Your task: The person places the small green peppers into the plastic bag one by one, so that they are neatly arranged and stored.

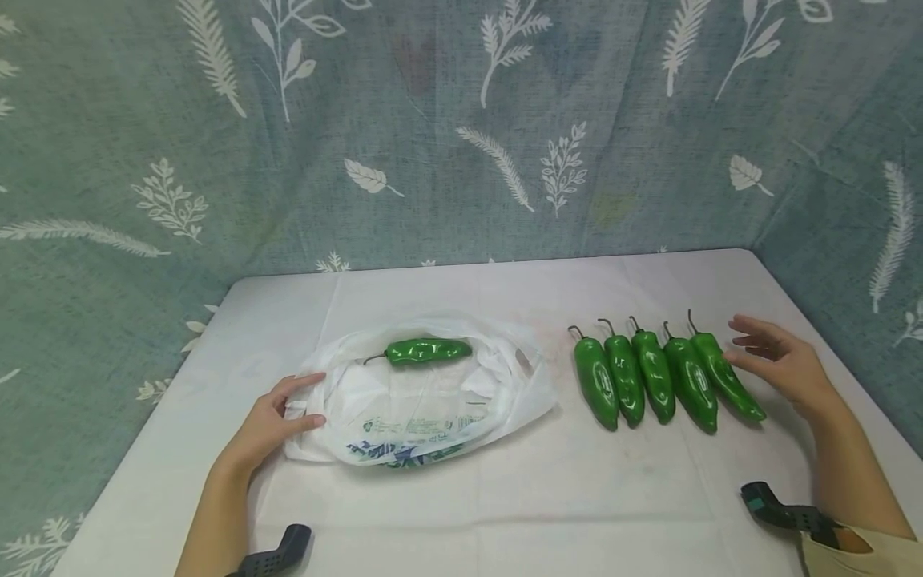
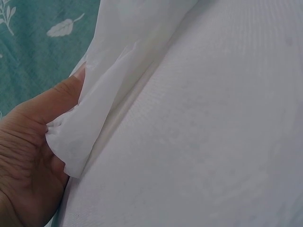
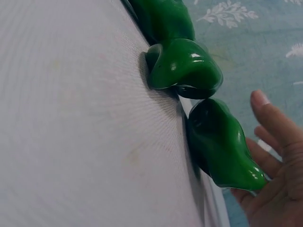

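A white plastic bag [image 1: 519, 385] lies spread with its mouth open, and a single green chili pepper [image 1: 429, 351] rests inside it. At the bag's left edge, my left hand [image 1: 270, 417] holds the rim, thumb and forefinger apart; the left wrist view shows the thin plastic [image 2: 123, 71] against the thumb. Right of the bag, several glossy green peppers [image 1: 652, 373] lie in a row, stems away from me. My right hand [image 1: 782, 365] is beside the rightmost pepper [image 1: 724, 377], fingers relaxed and holding nothing. Whether its thumb touches that pepper I cannot tell.
A white cloth [image 1: 476, 521] covers the table. Behind it and along the sides hangs a blue-green curtain [image 1: 433, 160] with white leaf prints. Dark wrist devices [image 1: 779, 509] are on both forearms.
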{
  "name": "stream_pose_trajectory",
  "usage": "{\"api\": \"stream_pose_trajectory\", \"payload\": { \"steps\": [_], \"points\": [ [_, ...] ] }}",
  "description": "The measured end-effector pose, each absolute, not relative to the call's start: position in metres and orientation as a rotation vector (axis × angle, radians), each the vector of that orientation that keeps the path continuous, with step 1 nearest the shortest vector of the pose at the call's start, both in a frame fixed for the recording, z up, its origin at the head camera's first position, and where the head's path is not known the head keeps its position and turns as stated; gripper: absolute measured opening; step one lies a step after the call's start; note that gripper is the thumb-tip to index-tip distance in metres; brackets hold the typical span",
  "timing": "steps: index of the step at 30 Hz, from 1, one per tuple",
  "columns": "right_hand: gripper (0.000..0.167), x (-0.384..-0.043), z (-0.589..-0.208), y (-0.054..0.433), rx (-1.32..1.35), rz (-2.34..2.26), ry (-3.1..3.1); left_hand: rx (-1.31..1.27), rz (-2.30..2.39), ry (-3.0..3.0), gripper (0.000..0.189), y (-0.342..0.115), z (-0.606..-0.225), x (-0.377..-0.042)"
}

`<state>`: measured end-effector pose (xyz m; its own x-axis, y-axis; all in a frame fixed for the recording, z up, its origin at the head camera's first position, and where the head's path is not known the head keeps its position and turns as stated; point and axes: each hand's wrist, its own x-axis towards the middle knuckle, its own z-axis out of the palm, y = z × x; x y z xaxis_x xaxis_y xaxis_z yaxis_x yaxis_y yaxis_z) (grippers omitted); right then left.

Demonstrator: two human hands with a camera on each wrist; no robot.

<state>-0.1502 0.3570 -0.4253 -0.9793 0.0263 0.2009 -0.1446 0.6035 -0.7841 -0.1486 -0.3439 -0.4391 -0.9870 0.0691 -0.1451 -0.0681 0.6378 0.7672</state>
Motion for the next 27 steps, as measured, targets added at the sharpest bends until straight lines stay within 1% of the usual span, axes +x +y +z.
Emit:
{"api": "stream_pose_trajectory", "payload": {
  "steps": [5, 14, 27],
  "points": [
    [0.068, -0.151, -0.429, 0.360, 0.065, 1.250, -2.754, 0.008, 1.268, 2.702, 0.076, -0.343, -0.439, -0.149],
    [0.068, -0.155, -0.438, 0.357, 0.080, 1.125, -2.857, 0.014, 1.275, 2.699, 0.074, -0.342, -0.438, -0.147],
    [0.071, -0.158, -0.433, 0.354, 0.043, 1.138, -2.992, 0.044, 1.309, 2.688, 0.073, -0.343, -0.438, -0.149]
  ]
}}
